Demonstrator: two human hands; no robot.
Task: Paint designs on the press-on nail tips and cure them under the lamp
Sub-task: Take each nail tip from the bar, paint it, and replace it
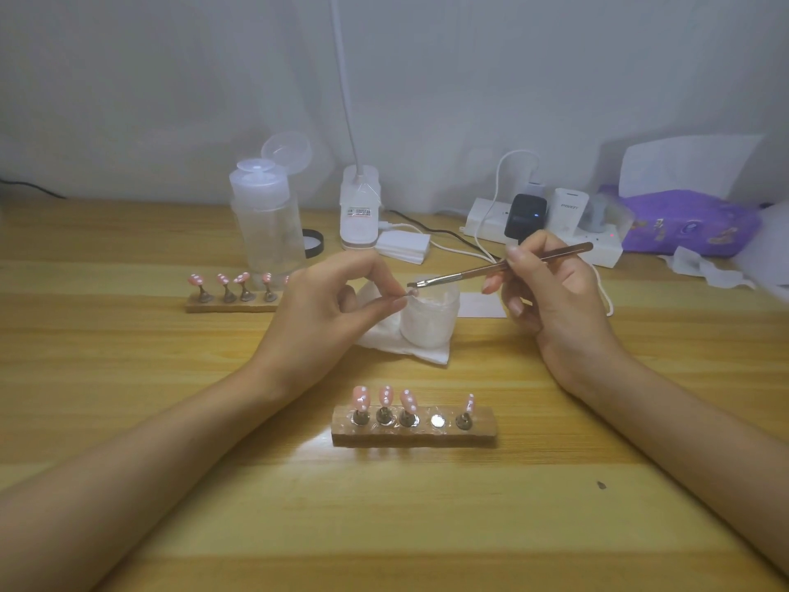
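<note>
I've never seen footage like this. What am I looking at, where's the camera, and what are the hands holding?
No machine here: a person's two hands, filmed by a camera worn on the head, looking down at a table. The right hand holds a brush, its tip at a small piece pinched by the left hand by a white jar. Nearest stands a holder with four pink nail tips and one empty slot; a second holder, a bottle, a lamp and a power strip lie farther back.
</note>
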